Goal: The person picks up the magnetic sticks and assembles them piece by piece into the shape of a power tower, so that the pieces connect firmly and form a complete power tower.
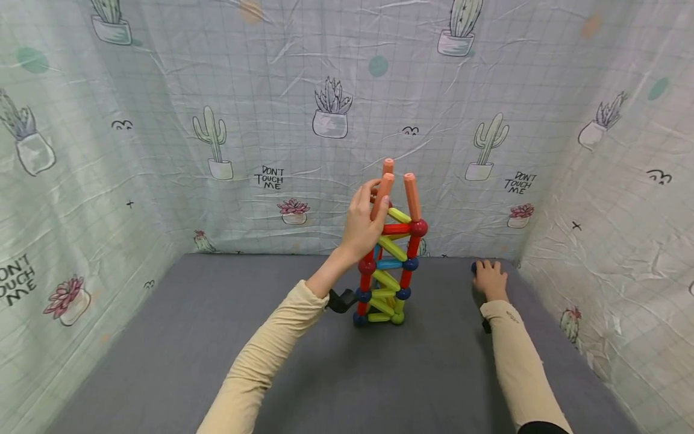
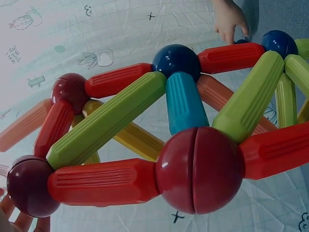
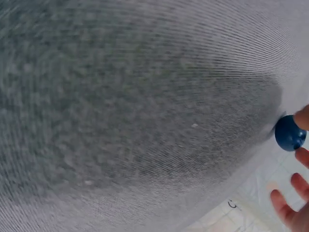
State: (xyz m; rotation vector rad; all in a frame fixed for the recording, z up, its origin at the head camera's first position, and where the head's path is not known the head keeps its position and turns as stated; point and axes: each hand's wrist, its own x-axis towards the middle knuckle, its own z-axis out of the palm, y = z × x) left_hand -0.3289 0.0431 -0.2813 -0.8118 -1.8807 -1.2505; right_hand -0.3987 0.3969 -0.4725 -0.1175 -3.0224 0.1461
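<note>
A tower of coloured rods and balls [image 1: 391, 263] stands upright on the table, with three orange rods rising from its top. My left hand [image 1: 362, 220] is at the upper left of the tower, thumb and fingers around the nearest orange rod [image 1: 382, 194]. In the left wrist view, fingertips [image 2: 24, 221] show beside a dark red ball [image 2: 33, 186] at the tower's top corner. Far to the right, my right hand [image 1: 491, 279] pinches a dark blue ball [image 3: 289, 133] between thumb and finger, low over the table; the other fingers are spread.
The grey table [image 1: 271, 374] extends around the tower's base. A pale cloth [image 1: 260, 120] printed with cacti hangs behind it and along both sides. The right hand is close to the table's back right corner.
</note>
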